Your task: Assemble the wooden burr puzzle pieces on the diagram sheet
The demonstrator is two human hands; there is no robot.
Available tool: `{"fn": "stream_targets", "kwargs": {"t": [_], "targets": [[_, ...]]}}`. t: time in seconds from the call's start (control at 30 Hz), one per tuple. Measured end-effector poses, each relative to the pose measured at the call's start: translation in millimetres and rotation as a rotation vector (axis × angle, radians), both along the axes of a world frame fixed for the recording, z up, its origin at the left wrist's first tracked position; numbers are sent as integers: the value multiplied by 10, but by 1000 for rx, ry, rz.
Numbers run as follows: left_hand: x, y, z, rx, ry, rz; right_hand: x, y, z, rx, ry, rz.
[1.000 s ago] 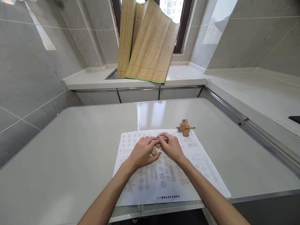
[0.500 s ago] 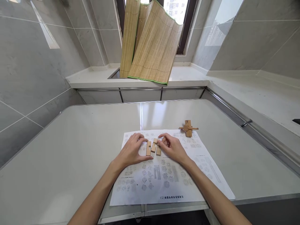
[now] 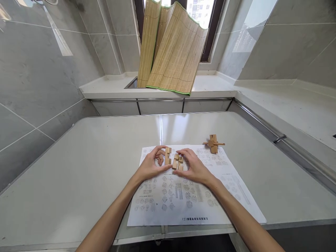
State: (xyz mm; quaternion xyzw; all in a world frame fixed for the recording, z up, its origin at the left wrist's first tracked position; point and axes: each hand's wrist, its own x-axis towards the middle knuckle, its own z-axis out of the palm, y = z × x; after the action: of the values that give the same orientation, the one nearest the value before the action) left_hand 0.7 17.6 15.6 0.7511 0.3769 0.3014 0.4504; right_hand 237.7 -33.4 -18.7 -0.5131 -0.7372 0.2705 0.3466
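Note:
Three notched wooden pieces are between my hands, over a printed sheet [image 3: 194,210]. My left hand [image 3: 153,164] grips the left wooden piece [image 3: 167,156] at its two ends, between thumb and fingers. A middle wooden piece [image 3: 175,163] lies slanted on the paper, touched by neither hand as far as I can see. My right hand [image 3: 193,166] has its thumb and index finger around the ends of the right wooden piece [image 3: 181,163], which shows a black mark like a 3.
An assembled wooden cross-shaped puzzle [image 3: 213,144] sits at the sheet's upper right corner on the white table [image 3: 105,168]. Behind the table are a metal rail [image 3: 160,100], a white ledge and a bamboo mat [image 3: 175,52] leaning at the window.
The left piece is now gripped and turned, showing its notch on the right. My right thumb has moved down to the right piece's near end, and that piece now shows its mark. The view shifted slightly.

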Motion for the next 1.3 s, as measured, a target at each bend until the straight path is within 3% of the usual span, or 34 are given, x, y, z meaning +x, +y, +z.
{"fn": "stream_targets", "kwargs": {"t": [0.17,0.43,0.57,0.67,0.77,0.9,1.17,1.3], "targets": [[6,-11,-20,-28,-18,-5,43,0,10,-13,-34,11],[11,-1,-29,-73,-79,32,106,13,23,25,-47,-83],[7,18,-54,-79,-112,46,118,59,29,18,161,-218],[10,20,-69,-92,-130,45,153,92,43,-110,519,-267],[20,9,-78,-93,-130,59,195,102,61,-265,775,-200],[54,-14,-83,-99,-128,70,215,81,97,-431,962,-54],[126,-78,-63,-129,-139,32,169,15,176,-531,1008,150],[146,-105,-55,-133,-122,23,162,25,136,-531,975,143]]}}
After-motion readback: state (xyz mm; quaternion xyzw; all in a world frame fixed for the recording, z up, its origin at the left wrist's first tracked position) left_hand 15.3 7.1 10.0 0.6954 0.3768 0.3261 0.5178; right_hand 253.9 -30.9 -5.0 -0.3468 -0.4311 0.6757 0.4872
